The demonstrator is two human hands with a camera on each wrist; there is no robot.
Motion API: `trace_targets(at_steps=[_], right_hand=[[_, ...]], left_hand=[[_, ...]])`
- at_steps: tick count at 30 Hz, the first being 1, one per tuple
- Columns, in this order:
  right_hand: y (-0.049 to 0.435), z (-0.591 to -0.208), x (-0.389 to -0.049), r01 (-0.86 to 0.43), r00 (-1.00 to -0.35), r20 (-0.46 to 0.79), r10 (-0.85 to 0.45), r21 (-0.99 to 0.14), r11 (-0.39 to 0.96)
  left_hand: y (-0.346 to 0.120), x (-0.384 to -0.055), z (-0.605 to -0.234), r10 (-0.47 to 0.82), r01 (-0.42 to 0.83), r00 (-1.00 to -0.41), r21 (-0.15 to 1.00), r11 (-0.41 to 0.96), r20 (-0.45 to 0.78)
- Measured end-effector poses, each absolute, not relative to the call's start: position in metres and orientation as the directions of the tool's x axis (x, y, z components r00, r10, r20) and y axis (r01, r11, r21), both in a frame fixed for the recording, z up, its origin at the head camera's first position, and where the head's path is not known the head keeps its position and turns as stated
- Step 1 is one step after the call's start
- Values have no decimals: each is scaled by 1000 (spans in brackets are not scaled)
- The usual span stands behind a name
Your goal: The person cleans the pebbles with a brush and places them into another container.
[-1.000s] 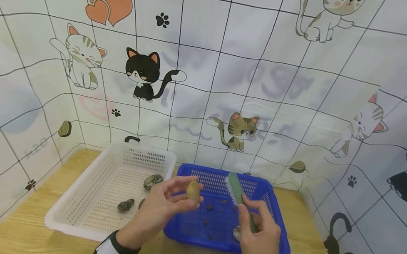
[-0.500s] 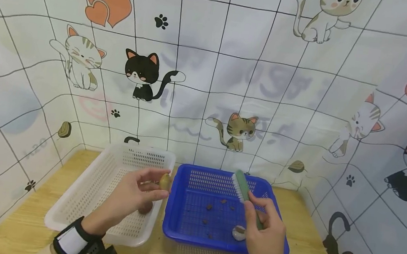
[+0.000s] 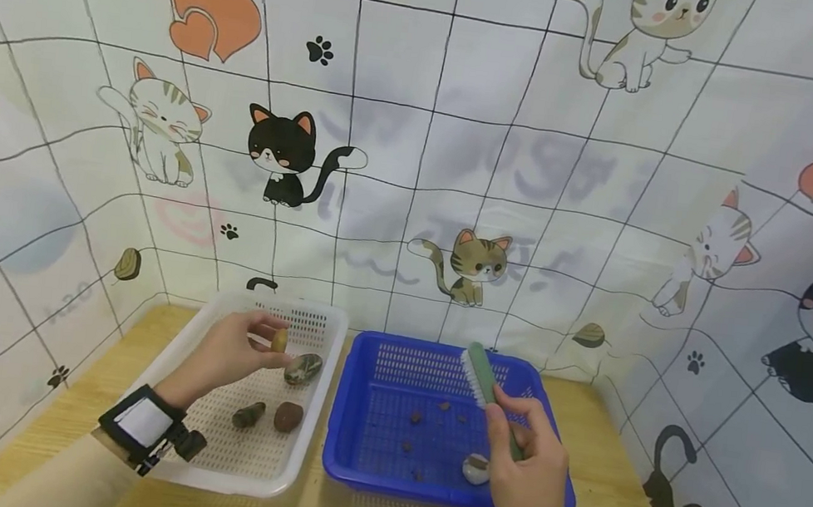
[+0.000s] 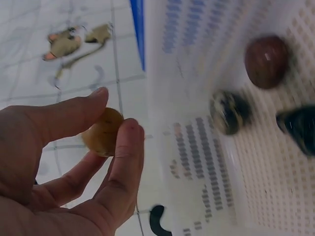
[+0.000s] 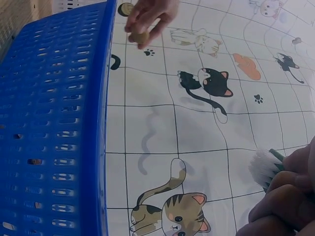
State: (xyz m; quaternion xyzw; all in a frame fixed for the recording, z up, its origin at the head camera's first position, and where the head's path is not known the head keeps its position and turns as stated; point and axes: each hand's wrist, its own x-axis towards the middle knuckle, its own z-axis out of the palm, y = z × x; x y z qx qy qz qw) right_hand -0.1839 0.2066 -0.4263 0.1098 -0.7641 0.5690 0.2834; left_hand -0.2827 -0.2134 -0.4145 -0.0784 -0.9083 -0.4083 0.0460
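Note:
My left hand [image 3: 233, 349] pinches a yellowish-brown stone [image 4: 104, 132] between thumb and fingertips, above the back of the white basket [image 3: 202, 464]. Inside that basket lie a mottled green stone [image 3: 303, 369], a reddish-brown stone [image 3: 288, 417] and a dark stone [image 3: 248, 414]. Over the right side of the blue basket [image 3: 381, 478], my right hand [image 3: 529, 460] grips the handle of a green brush [image 3: 483, 375], its white bristles facing left. A white and brown stone [image 3: 476, 468] sits in the blue basket beside that hand.
Several small brown bits [image 3: 416, 417] are scattered on the blue basket's floor. Both baskets stand side by side on a wooden table [image 3: 614, 478]. A cat-patterned sheet [image 3: 387, 159] rises behind and on both sides.
My left hand has carried the yellowish-brown stone leftward from over the blue basket to over the white one. The right hand still holds the brush, with little movement.

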Motion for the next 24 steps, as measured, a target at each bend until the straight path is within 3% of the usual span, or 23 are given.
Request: trace_targets(at_steps=[7,17,24], right_hand=[[206,-427,-184,-489,-820,554,144,-808,328],[206,-429,-186,-489,-825,550,130,-810,324],[208,-430,-187,-321,-907,401,129,-856,405]], left_hand=[[-234,-314,-422,108,118,-993,608,785,53],[-238,-346,-452,84,-38,-981,595,803,-176],[-235,-347,-469,81,-77,-957,517,853,-277]])
